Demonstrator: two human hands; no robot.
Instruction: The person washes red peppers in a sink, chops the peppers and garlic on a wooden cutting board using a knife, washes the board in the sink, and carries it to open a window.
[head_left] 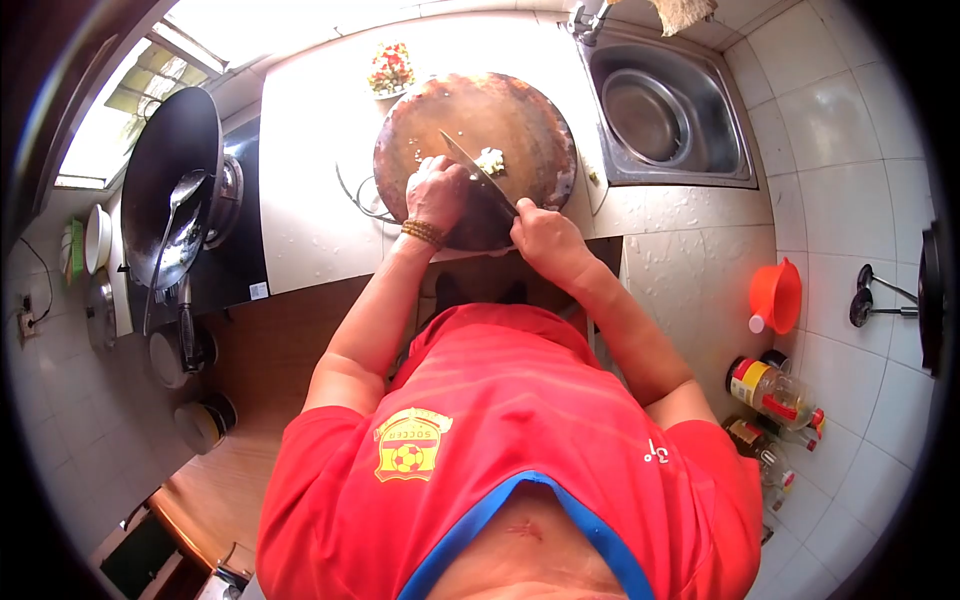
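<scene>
A round wooden chopping board (pixel 535 120) lies on the white counter. My right hand (pixel 550 243) grips a kitchen knife (pixel 478 172) at its handle, and the blade slants up and left across the board. My left hand (pixel 437 192), with a beaded bracelet on the wrist, rests on the board left of the blade. Its fingers are curled and pressed together; whatever lies under them is hidden. Just right of the blade sits a small heap of chopped pale pieces (pixel 490 160). A few crumbs are scattered near the knife's tip.
Chopped red and green pieces (pixel 390 68) sit behind the board. A steel sink (pixel 715 150) with a basin (pixel 640 115) is at right. At left, a wok (pixel 150 150) with a ladle (pixel 188 185) stands on the stove. Bottles (pixel 765 390) and a red scoop (pixel 778 295) are far right.
</scene>
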